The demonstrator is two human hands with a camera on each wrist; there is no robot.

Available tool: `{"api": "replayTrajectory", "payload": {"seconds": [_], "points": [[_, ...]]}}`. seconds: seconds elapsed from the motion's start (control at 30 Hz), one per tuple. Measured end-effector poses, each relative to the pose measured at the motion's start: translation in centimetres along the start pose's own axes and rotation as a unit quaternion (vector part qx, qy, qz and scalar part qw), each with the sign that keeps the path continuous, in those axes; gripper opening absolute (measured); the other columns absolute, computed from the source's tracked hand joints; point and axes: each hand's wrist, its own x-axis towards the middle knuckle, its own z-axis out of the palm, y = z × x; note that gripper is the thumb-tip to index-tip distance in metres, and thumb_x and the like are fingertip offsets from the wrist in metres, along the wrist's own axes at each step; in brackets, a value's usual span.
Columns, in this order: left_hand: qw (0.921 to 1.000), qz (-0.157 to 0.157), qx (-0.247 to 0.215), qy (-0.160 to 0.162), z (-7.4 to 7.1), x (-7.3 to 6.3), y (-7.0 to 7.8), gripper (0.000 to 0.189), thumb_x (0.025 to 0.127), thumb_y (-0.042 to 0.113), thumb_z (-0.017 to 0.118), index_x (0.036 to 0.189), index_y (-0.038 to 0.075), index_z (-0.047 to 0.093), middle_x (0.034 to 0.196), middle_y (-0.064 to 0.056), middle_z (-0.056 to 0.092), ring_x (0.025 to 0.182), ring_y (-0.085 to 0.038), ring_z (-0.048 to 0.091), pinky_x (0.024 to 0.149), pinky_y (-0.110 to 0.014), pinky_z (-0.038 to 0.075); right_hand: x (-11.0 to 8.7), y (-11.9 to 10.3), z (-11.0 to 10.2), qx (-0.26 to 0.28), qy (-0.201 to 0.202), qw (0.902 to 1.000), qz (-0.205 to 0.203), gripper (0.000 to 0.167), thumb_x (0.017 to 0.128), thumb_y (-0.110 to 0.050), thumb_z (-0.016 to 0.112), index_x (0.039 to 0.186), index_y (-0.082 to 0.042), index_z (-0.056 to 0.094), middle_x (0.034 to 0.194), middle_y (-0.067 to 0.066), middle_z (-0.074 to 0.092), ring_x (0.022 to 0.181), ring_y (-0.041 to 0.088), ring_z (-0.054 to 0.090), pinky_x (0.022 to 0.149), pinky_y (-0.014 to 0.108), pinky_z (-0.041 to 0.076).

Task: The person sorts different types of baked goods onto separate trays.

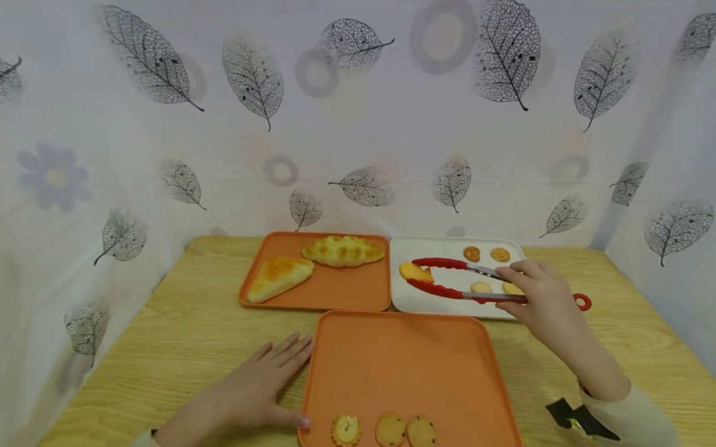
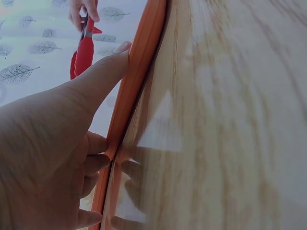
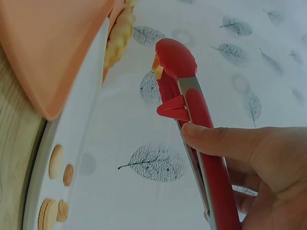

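Grips red-and-silver tongs [image 1: 439,290] in the curled right hand [image 1: 544,318], hiding much of the handles, though not the red end ring. Holds a yellow fish-shaped cookie [image 1: 415,272] between the scalloped red tips, over the left part of the white tray [image 1: 448,244]; in the right wrist view, mostly hidden there, down to a yellow sliver. Cannot tell the exact gap down to the tray. Also covers the white tray's front right corner with the right hand, and partly hides a yellowish cookie [image 1: 510,288] beside it. Near the back edge, pretzel-like and swirled cookies [image 1: 500,254].

Rests the left hand [image 1: 249,390], straight-fingered and spread, against the left edge of the front orange tray [image 1: 405,368]; in the left wrist view, nearly edge-on. Near its front edge, a fluted cookie [image 1: 346,431] and two round speckled cookies [image 1: 422,435]; behind these, a broad smooth stretch up to the back edge.

On the rear orange tray [image 1: 345,292], a ridged, glossy loaf [image 1: 344,251] by the back edge and a puffy triangular pastry [image 1: 279,278] toward the front left corner. Wood-grained table [image 1: 202,296] beyond both side edges, cut off in front.
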Motion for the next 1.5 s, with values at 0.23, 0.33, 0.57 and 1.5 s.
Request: {"api": "replayTrajectory", "payload": {"seconds": [0.23, 0.33, 0.57, 1.5], "points": [[1.0, -0.003, -0.007, -0.005, 0.1, 0.2, -0.1, 0.11, 0.077, 0.078, 0.056, 0.158, 0.017, 0.014, 0.165, -0.004, 0.013, 0.153, -0.028, 0.007, 0.117, -0.063, 0.017, 0.1, 1.8, 0.2, -0.03, -0.007, 0.9992, 0.026, 0.053, 0.056, -0.006, 0.09, 0.105, 0.005, 0.071, 0.097, 0.02, 0.066, 0.083, 0.037, 0.058, 0.067, 0.051, 0.049], [0.9999, -0.007, -0.005, -0.006, 0.2, 0.2, -0.3, 0.11, 0.076, 0.079, 0.055, 0.158, 0.017, 0.014, 0.165, -0.003, 0.013, 0.153, -0.027, 0.007, 0.118, -0.063, 0.016, 0.3, 2.5, 0.5, -0.039, -0.022, 0.9979, 0.047, 0.053, 0.059, -0.007, 0.089, 0.107, 0.006, 0.07, 0.099, 0.021, 0.065, 0.085, 0.04, 0.058, 0.068, 0.054, 0.048], [1.0, -0.007, -0.001, -0.002, 0.3, 0.4, -0.4, 0.111, 0.076, 0.08, 0.055, 0.158, 0.018, 0.015, 0.165, -0.002, 0.013, 0.154, -0.026, 0.006, 0.118, -0.063, 0.016, 0.8, 4.2, 1.8, -0.074, -0.046, 0.9927, 0.083, 0.052, 0.064, -0.012, 0.088, 0.11, 0.006, 0.069, 0.102, 0.023, 0.062, 0.091, 0.044, 0.057, 0.064, 0.058, 0.047], [0.9999, -0.007, -0.007, -0.007, 0.2, 0.3, -0.5, 0.111, 0.076, 0.08, 0.055, 0.158, 0.018, 0.014, 0.165, -0.002, 0.013, 0.154, -0.026, 0.007, 0.118, -0.062, 0.016, 2.9, 7.9, 6.5, -0.083, -0.204, 0.953, 0.208, 0.049, 0.082, -0.016, 0.078, 0.123, 0.005, 0.061, 0.116, 0.025, 0.055, 0.112, 0.048, 0.046, 0.083, 0.067, 0.044]]}}
